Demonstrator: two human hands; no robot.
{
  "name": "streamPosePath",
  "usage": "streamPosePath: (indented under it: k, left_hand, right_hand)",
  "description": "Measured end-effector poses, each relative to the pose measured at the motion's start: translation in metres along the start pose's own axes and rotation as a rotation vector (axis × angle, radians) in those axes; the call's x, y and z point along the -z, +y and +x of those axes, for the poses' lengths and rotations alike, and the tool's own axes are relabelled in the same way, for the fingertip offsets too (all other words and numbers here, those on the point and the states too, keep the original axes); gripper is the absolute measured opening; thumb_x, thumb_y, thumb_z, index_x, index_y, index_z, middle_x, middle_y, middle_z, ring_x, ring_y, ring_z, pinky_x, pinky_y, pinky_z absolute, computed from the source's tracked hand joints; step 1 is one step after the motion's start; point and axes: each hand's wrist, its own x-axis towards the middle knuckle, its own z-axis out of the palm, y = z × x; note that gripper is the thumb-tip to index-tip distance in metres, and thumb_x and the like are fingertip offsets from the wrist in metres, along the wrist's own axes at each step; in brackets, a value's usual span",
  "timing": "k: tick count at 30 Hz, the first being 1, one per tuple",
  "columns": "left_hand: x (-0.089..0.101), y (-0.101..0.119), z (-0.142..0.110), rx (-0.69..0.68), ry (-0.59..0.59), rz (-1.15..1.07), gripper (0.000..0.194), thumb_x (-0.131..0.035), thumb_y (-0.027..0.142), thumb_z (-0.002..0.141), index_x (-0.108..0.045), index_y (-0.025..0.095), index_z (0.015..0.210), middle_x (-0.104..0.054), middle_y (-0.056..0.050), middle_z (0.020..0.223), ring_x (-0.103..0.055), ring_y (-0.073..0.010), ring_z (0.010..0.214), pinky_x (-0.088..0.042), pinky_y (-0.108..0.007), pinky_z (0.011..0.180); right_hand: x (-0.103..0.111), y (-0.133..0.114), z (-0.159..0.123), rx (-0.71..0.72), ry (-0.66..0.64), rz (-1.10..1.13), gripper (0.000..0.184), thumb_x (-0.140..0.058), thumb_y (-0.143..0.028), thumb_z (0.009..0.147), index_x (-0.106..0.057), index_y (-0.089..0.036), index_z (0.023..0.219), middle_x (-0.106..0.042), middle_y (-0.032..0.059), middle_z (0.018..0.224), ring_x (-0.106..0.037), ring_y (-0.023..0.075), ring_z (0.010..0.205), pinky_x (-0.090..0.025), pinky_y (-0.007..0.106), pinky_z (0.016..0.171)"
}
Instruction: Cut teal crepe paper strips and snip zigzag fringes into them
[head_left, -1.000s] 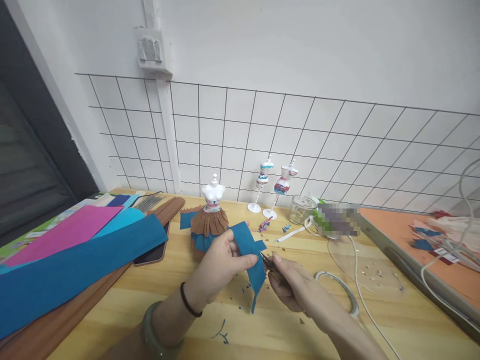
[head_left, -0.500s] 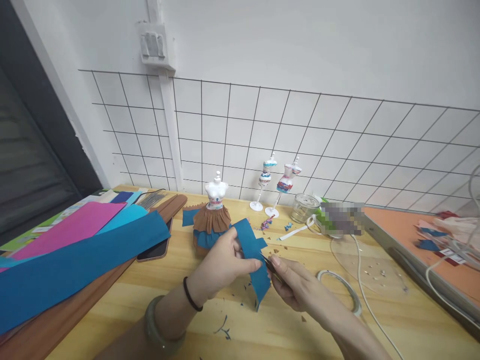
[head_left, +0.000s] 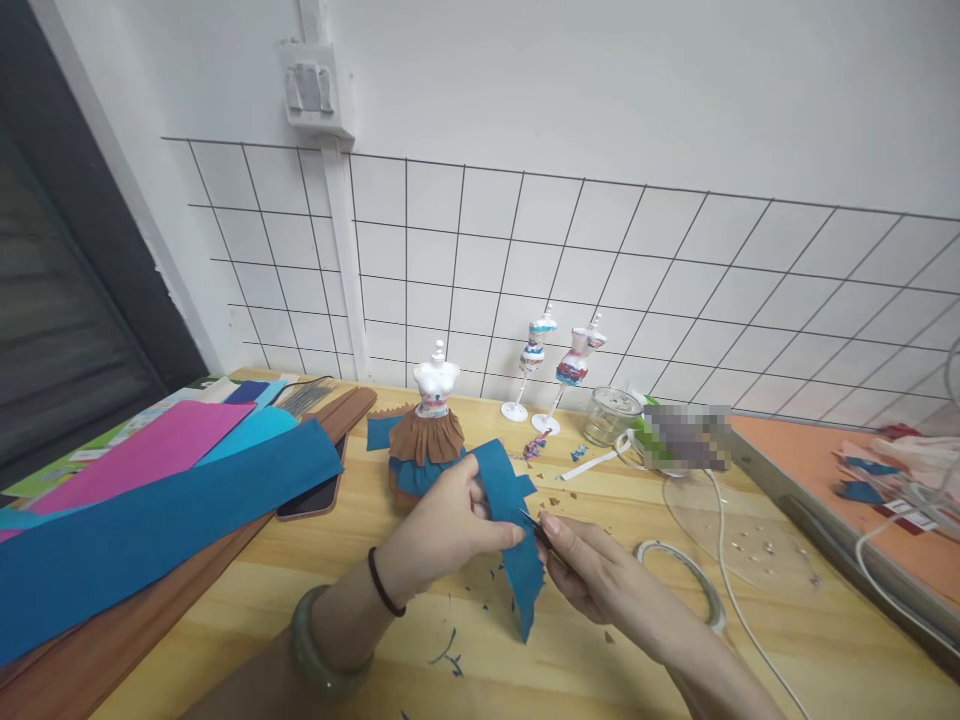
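Observation:
My left hand [head_left: 448,515] is closed on a piece of blue paper or cloth [head_left: 519,580], pinching it between thumb and fingers above the table. The piece hangs down to a point and has a small tab sticking out on its right side. My right hand [head_left: 600,575] grips small scissors [head_left: 531,519], whose thin blades lie against the blue piece; their handles are mostly hidden in my fingers. Behind my left hand stands a small white dress form [head_left: 436,385] wearing a ruffled skirt [head_left: 425,437], brown above blue.
Long blue [head_left: 187,520], pink [head_left: 142,450] and brown strips lie at the left, partly over a phone [head_left: 309,490]. At the back are two small dress forms on stands [head_left: 514,411] and a glass jar [head_left: 611,415]. A tape roll [head_left: 712,600] and white cord [head_left: 724,560] lie right.
The scissor blades have shifted slightly at the edge of the blue piece, and its lower tip hangs a little lower. Both hands keep their hold.

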Motion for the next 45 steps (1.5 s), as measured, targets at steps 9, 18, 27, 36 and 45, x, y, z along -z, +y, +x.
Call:
streamPosePath:
  k: [9, 18, 27, 36, 45]
  left_hand:
    - [-0.001, -0.001, 0.000, 0.012, -0.022, -0.047, 0.052, -0.077, 0.018, 0.052, -0.051, 0.016, 0.098, -0.064, -0.003, 0.079, -0.061, -0.0200, 0.079, -0.046, -0.030, 0.068]
    - [0.000, -0.003, 0.000, 0.006, -0.032, -0.036, 0.048, -0.074, 0.015, 0.056, -0.049, 0.016, 0.097, -0.063, -0.005, 0.085, -0.061, -0.0231, 0.085, -0.048, -0.033, 0.070]
    - [-0.002, -0.002, 0.001, 0.017, -0.038, -0.043, 0.040, -0.072, 0.013, 0.056, -0.048, 0.016, 0.088, -0.064, -0.007, 0.085, -0.062, -0.0239, 0.083, -0.049, -0.037, 0.070]
    - [0.001, -0.003, 0.001, 0.012, -0.029, 0.005, 0.040, -0.072, 0.013, 0.056, -0.048, 0.016, 0.088, -0.065, -0.007, 0.084, -0.063, -0.0241, 0.083, -0.049, -0.036, 0.069]
    - [-0.001, -0.002, 0.001, 0.022, -0.035, -0.085, 0.042, -0.075, 0.014, 0.054, -0.049, 0.016, 0.088, -0.065, -0.006, 0.084, -0.063, -0.0224, 0.081, -0.049, -0.036, 0.071]
  right_hand:
    - [-0.001, -0.003, -0.001, -0.010, 0.002, -0.022, 0.042, -0.029, -0.055, 0.087, -0.039, -0.020, 0.066, -0.027, -0.0074, 0.055, -0.021, 0.0077, 0.048, -0.015, 0.020, 0.040]
    - [-0.003, -0.006, -0.002, -0.035, 0.012, -0.048, 0.042, -0.029, -0.056, 0.087, -0.041, -0.020, 0.068, -0.027, -0.0067, 0.056, -0.023, 0.0087, 0.049, -0.017, 0.020, 0.042]
    - [-0.002, -0.001, 0.000, -0.036, 0.015, -0.013, 0.042, -0.031, -0.057, 0.086, -0.042, -0.019, 0.069, -0.028, -0.0068, 0.055, -0.023, 0.0083, 0.050, -0.016, 0.020, 0.041]
    - [-0.003, 0.006, 0.002, -0.056, 0.063, 0.017, 0.042, -0.035, -0.057, 0.084, -0.050, -0.018, 0.080, -0.033, -0.0055, 0.060, -0.026, 0.0086, 0.052, -0.022, 0.020, 0.046]
    - [-0.003, 0.007, 0.003, -0.038, 0.097, 0.024, 0.045, -0.038, -0.061, 0.080, -0.052, -0.019, 0.076, -0.036, -0.0041, 0.060, -0.031, 0.0102, 0.052, -0.028, 0.021, 0.046]
